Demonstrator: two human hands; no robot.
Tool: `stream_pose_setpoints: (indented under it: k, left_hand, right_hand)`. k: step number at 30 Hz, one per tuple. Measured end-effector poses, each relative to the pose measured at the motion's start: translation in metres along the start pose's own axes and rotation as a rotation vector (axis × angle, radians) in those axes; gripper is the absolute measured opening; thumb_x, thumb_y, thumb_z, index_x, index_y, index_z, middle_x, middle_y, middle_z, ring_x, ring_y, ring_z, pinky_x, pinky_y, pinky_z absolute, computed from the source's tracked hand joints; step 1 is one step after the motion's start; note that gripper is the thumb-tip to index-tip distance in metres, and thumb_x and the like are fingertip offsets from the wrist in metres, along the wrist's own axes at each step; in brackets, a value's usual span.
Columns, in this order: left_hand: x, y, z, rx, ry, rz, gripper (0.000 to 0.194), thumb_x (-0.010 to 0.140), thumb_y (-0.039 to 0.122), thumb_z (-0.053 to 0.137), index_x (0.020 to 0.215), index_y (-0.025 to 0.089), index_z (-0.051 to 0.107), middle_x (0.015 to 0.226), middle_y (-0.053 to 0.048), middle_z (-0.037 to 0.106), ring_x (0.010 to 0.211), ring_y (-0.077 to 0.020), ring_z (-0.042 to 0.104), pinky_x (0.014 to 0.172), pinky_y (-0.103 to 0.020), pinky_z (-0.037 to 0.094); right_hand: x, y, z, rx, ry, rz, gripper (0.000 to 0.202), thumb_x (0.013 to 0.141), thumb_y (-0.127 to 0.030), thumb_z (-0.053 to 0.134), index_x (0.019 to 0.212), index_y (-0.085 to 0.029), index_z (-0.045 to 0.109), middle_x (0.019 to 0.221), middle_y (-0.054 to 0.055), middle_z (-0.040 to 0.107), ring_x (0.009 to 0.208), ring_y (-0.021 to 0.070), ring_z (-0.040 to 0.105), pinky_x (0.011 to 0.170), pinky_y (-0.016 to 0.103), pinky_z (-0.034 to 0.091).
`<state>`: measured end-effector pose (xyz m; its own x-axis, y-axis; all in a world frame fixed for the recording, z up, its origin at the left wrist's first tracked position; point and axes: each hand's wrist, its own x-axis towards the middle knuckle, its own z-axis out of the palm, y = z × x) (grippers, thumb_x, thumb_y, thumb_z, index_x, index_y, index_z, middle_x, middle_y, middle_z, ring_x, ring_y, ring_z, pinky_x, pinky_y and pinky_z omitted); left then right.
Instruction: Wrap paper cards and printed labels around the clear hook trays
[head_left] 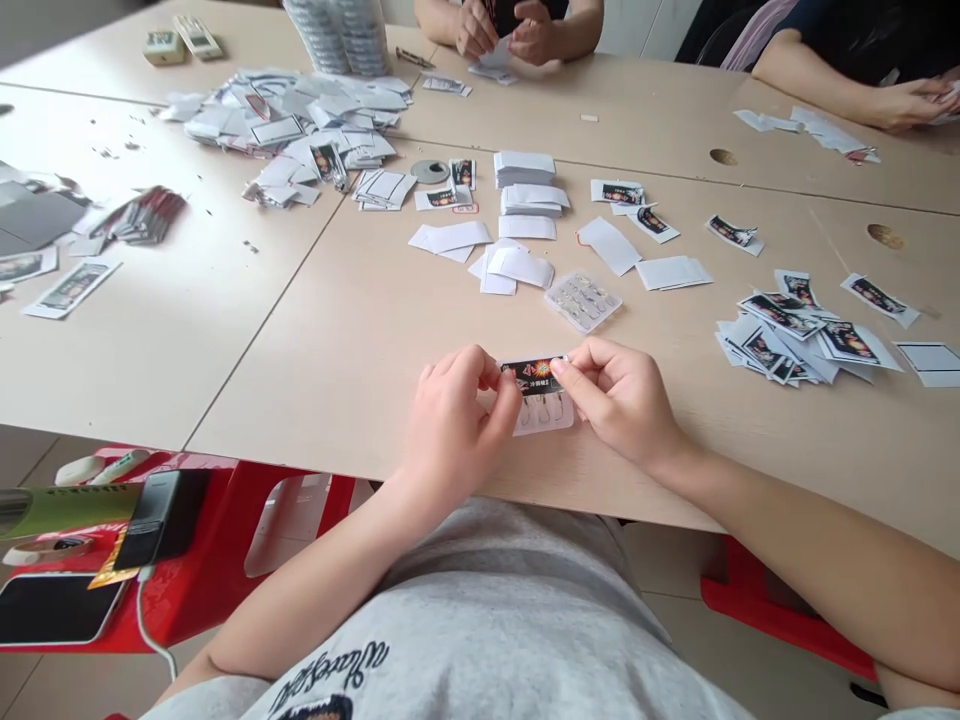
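A small clear plastic box of fish hooks (545,412) is on the table's near edge in front of me. Across its upper part lies a black printed label (534,376) with a red and yellow burst. My left hand (461,420) pinches the label's left end, its thumb and forefinger pressed together. The label's right end is under the thumb of my right hand (619,395), whose other fingers curl behind. Just beyond, another clear box of hooks (583,302) sits on the table. Whether the label is stuck to the box I cannot tell.
Black labels (799,335) are heaped at right. White paper stacks (525,168) stand ahead, with a big white heap (292,120) at back left. Two other people's hands (502,30) work across the table. A red stool (217,540) holds a phone (60,608).
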<state>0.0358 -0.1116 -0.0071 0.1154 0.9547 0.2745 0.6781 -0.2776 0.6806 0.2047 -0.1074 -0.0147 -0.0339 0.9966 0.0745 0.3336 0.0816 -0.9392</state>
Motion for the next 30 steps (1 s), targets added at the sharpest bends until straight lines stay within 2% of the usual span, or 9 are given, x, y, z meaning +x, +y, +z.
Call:
stream_pose_setpoints:
  k: [4, 9, 15, 21, 23, 26, 30]
  left_hand:
    - [-0.002, -0.002, 0.000, 0.042, 0.003, -0.001, 0.017, 0.084, 0.023, 0.047, 0.069, 0.019, 0.040, 0.072, 0.001, 0.058, 0.066, -0.0136, 0.049, 0.067, -0.030, 0.036]
    - [-0.003, -0.005, -0.002, 0.059, -0.016, -0.022, 0.019, 0.087, 0.026, 0.044, 0.069, 0.020, 0.038, 0.072, 0.001, 0.058, 0.065, -0.0147, 0.049, 0.066, -0.030, 0.036]
    - [-0.001, -0.008, -0.005, -0.011, 0.020, -0.022, 0.020, 0.087, 0.029, 0.044, 0.069, 0.020, 0.040, 0.073, 0.000, 0.058, 0.070, -0.0156, 0.051, 0.070, -0.031, 0.038]
    - [0.001, -0.013, -0.012, 0.044, 0.038, -0.064, 0.033, 0.086, 0.045, 0.050, 0.067, 0.020, 0.040, 0.070, 0.000, 0.054, 0.070, -0.0162, 0.050, 0.076, -0.033, 0.038]
    - [0.001, -0.013, -0.015, -0.058, -0.002, -0.061, 0.028, 0.088, 0.044, 0.047, 0.073, 0.020, 0.045, 0.074, -0.001, 0.055, 0.072, -0.0163, 0.051, 0.074, -0.032, 0.039]
    - [0.000, -0.011, -0.018, -0.276, -0.111, -0.068, 0.024, 0.088, 0.043, 0.048, 0.083, 0.020, 0.052, 0.074, -0.001, 0.056, 0.067, -0.0143, 0.049, 0.064, -0.027, 0.038]
    - [-0.002, -0.010, -0.020, -0.468, -0.181, -0.185, 0.034, 0.081, 0.047, 0.057, 0.066, 0.017, 0.052, 0.056, 0.003, 0.044, 0.054, -0.0099, 0.039, 0.051, -0.023, 0.029]
  right_hand:
    - [0.000, 0.003, 0.003, 0.018, -0.018, -0.010, 0.032, 0.084, -0.039, 0.057, 0.061, -0.019, 0.045, 0.048, -0.004, 0.042, 0.045, 0.0089, 0.036, 0.044, 0.025, 0.025]
    - [0.004, 0.004, 0.007, -0.015, 0.000, -0.123, 0.049, 0.084, -0.036, 0.056, 0.051, -0.019, 0.025, 0.051, -0.003, 0.032, 0.052, 0.0094, 0.033, 0.052, 0.027, 0.028]
    - [0.007, -0.002, 0.005, 0.268, -0.097, -0.082, 0.049, 0.083, -0.035, 0.059, 0.052, -0.019, 0.024, 0.056, -0.003, 0.033, 0.055, 0.0095, 0.033, 0.053, 0.026, 0.030]
    - [0.007, -0.006, -0.002, 0.384, -0.049, -0.101, 0.048, 0.084, -0.031, 0.058, 0.054, -0.018, 0.023, 0.059, -0.003, 0.035, 0.058, 0.0092, 0.032, 0.056, 0.026, 0.030]
    - [0.006, -0.008, -0.002, 0.376, -0.068, -0.107, 0.049, 0.084, -0.032, 0.058, 0.054, -0.018, 0.022, 0.058, -0.003, 0.032, 0.057, 0.0091, 0.030, 0.055, 0.026, 0.029]
    - [0.005, -0.014, 0.001, 0.299, -0.128, -0.136, 0.047, 0.084, -0.032, 0.057, 0.055, -0.019, 0.024, 0.058, -0.003, 0.033, 0.056, 0.0094, 0.031, 0.054, 0.026, 0.028]
    - [0.004, -0.027, 0.007, 0.192, -0.214, -0.197, 0.043, 0.084, -0.030, 0.056, 0.053, -0.019, 0.028, 0.057, -0.002, 0.037, 0.056, 0.0095, 0.034, 0.053, 0.026, 0.028]
